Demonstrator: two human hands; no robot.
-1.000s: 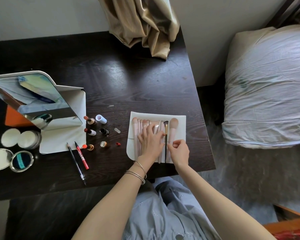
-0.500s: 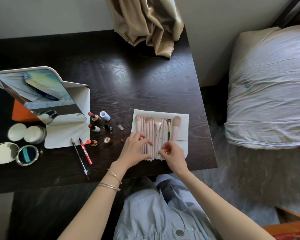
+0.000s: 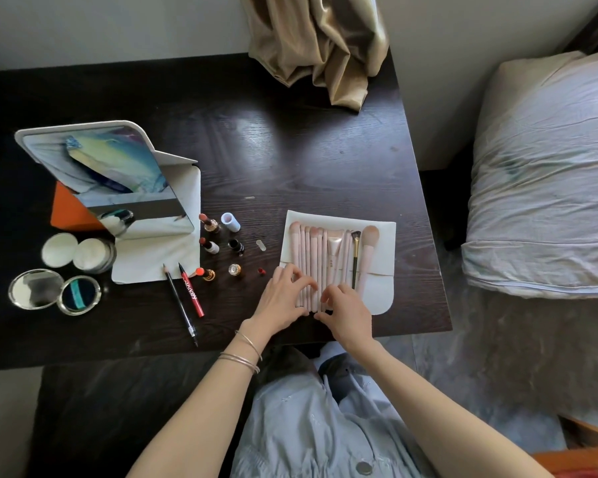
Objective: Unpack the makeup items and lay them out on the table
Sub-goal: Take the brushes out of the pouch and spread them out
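Pink makeup brushes (image 3: 320, 257) lie side by side – bristles away – on an opened white pouch (image 3: 382, 288).

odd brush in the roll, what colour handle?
Black with a gold ferrule; the rest are pink. Head view.

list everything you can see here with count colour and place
table: 1, dark wood, centre
brush roll: 1, white, near right
brushes: about a dozen, pink, one black, in roll
lipsticks: 3 uncapped, left of roll
pencils: 2, black and red, near edge
standing mirror: 1, white frame, left
compact mirror: 1, silver, open, far left
curtain: beige, back edge
bed: grey-blue, right
left hand, right hand: on brush handles
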